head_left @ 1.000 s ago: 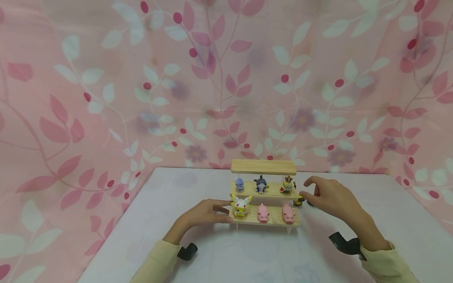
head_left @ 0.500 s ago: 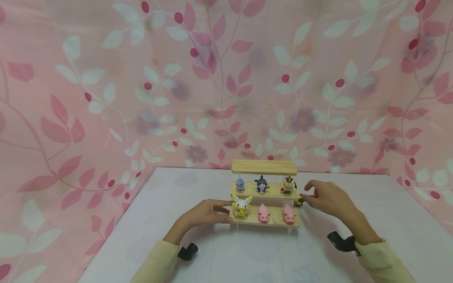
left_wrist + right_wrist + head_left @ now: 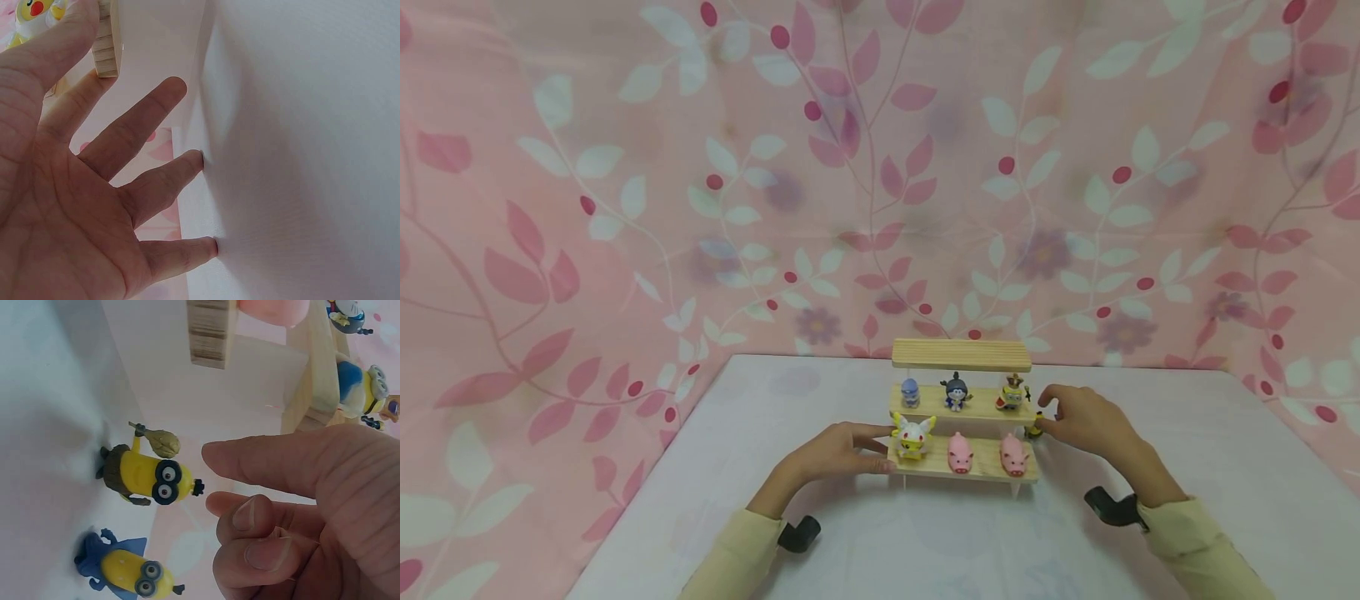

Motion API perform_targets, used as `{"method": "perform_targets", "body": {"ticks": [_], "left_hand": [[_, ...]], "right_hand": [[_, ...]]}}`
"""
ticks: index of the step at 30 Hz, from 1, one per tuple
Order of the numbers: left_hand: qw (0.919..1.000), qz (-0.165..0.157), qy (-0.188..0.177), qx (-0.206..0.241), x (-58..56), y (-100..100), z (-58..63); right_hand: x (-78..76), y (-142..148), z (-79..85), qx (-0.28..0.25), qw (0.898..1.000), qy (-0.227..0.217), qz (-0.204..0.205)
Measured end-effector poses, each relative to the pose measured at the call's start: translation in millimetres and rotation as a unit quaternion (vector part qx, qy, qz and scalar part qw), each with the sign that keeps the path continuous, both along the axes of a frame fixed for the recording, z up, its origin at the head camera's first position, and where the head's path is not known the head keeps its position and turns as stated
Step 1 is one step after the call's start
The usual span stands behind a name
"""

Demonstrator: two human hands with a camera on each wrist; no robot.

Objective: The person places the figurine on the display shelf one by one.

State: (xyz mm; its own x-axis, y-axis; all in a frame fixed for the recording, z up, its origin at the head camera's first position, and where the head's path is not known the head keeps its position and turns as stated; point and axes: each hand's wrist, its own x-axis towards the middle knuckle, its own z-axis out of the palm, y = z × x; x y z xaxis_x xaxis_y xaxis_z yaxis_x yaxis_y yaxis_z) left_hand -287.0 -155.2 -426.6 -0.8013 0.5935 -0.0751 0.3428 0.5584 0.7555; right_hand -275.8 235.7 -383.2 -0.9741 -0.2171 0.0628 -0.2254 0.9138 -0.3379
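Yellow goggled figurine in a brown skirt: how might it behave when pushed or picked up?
The yellow goggled figurine probably tips easily, standing upright on small feet. Its smooth, molded-looking body seems stiff, perhaps slippery. The thin-handled tan club sticking out could snag.

yellow figure (image 3: 140, 475), upright beside wooden shelf (image 3: 985, 402)

head: yellow figure (image 3: 1036, 426) partly hidden by right grip (image 3: 1092, 422); left wrist: white-and-yellow figure (image 3: 36, 20) cut off at top; right wrist: pink pig (image 3: 275, 309) likewise
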Motion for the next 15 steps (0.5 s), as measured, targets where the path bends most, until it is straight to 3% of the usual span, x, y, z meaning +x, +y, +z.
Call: {"method": "perform_targets", "body": {"ticks": [15], "left_hand": [[0.9999,0.000,-0.005,0.009,-0.5,-0.1,-1.3]], "right_hand": [[-4.3,-0.7,-7.6,0.006,1.000,-0.013,-0.005]]}}
